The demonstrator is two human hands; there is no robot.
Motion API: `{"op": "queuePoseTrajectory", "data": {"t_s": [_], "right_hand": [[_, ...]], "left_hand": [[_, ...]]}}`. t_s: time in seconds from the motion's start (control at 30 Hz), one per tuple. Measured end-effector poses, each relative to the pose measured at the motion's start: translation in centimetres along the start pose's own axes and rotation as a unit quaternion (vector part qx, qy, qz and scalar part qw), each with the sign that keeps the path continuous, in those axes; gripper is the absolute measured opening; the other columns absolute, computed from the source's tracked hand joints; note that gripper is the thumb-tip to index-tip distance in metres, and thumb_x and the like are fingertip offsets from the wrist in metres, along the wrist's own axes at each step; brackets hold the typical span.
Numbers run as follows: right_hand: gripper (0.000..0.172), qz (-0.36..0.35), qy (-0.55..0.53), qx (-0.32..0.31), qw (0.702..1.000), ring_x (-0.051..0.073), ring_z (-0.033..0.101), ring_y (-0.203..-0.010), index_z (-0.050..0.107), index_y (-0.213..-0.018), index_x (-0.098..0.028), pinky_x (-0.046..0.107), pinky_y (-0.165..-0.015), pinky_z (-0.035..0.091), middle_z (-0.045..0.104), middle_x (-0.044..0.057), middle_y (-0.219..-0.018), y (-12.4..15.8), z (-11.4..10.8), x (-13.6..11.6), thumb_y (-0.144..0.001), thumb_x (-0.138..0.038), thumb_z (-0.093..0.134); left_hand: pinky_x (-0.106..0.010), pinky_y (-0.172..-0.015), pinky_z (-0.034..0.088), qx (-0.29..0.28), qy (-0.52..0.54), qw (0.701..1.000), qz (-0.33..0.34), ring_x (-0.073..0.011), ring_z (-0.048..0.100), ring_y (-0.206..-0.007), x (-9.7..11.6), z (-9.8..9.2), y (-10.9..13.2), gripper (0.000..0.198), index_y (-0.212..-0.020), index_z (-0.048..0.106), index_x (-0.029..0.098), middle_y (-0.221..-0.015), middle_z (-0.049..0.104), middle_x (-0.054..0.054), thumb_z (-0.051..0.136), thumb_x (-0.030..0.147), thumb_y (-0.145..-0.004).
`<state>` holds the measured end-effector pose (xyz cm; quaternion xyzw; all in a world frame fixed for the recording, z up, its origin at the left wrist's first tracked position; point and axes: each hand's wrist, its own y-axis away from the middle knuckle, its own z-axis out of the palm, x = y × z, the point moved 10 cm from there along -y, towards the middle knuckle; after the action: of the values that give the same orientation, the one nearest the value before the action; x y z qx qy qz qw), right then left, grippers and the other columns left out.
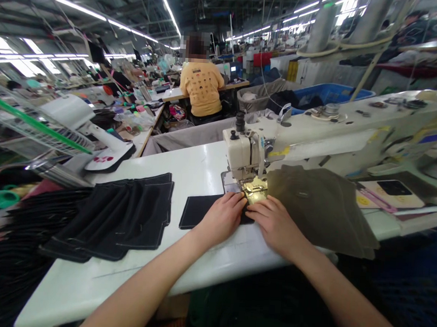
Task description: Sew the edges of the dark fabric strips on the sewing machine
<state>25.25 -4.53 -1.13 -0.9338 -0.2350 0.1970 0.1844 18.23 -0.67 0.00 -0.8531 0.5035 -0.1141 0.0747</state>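
A black fabric piece (200,210) with light stitching along its edge lies on the white table under the head of a sewing machine (237,147). My left hand (223,214) rests over its right part, fingers bent together and pressing on the cloth beside the needle area. On the other side, my right hand (276,224) has its fingertips closed at the cloth's edge, by a brass-coloured metal plate (256,189). The fingertips of both hands nearly meet at the plate. Needle and seam are hidden from me.
Stitched black panels (141,215) lie overlapped at left, beside a heap of dark strips (24,240). Olive-brown fabric pieces (315,209) lie right of the needle. A phone (393,187) sits farther right. Ahead, a person in a yellow shirt (201,86) sits with their back to me.
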Motion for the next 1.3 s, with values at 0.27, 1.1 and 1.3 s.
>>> {"op": "queuePoseTrajectory", "data": {"t_s": [0.27, 1.1, 1.3], "right_hand": [[0.043, -0.003, -0.03, 0.01, 1.0, 0.023, 0.058, -0.11, 0.07, -0.113, -0.023, 0.048, -0.106, 0.038, 0.071, 0.005, -0.115, -0.4, 0.1, 1.0, -0.086, 0.002, 0.047], [0.033, 0.101, -0.065, -0.053, 0.991, 0.027, 0.055, -0.114, 0.068, -0.115, -0.022, 0.046, -0.099, 0.043, 0.065, 0.008, -0.122, -1.7, 0.5, 3.8, -0.086, -0.01, 0.058], [0.041, 0.116, -0.097, -0.036, 0.988, 0.026, 0.055, -0.12, 0.065, -0.121, -0.023, 0.046, -0.103, 0.042, 0.064, 0.008, -0.127, -2.4, 0.8, 4.2, -0.087, -0.006, 0.048]], "left_hand": [[-0.047, -0.105, 0.05, 0.014, 0.023, 1.0, 0.0, -0.0267, 0.055, -0.12, -1.0, 0.2, -0.4, 0.033, -0.124, 0.059, 0.015, -0.126, 0.059, -0.015, 0.05, 0.014, -0.093], [-0.06, -0.12, 0.023, -0.028, 0.116, 0.989, -0.084, -0.0347, 0.035, -0.143, -2.3, 1.4, 0.5, 0.068, -0.141, 0.049, 0.017, -0.151, 0.042, -0.018, 0.071, 0.043, -0.082], [-0.062, -0.121, 0.018, -0.039, 0.138, 0.987, -0.076, -0.0365, 0.032, -0.145, -2.2, 1.3, 0.5, 0.067, -0.141, 0.049, 0.016, -0.152, 0.04, -0.019, 0.069, 0.033, -0.079]]}}
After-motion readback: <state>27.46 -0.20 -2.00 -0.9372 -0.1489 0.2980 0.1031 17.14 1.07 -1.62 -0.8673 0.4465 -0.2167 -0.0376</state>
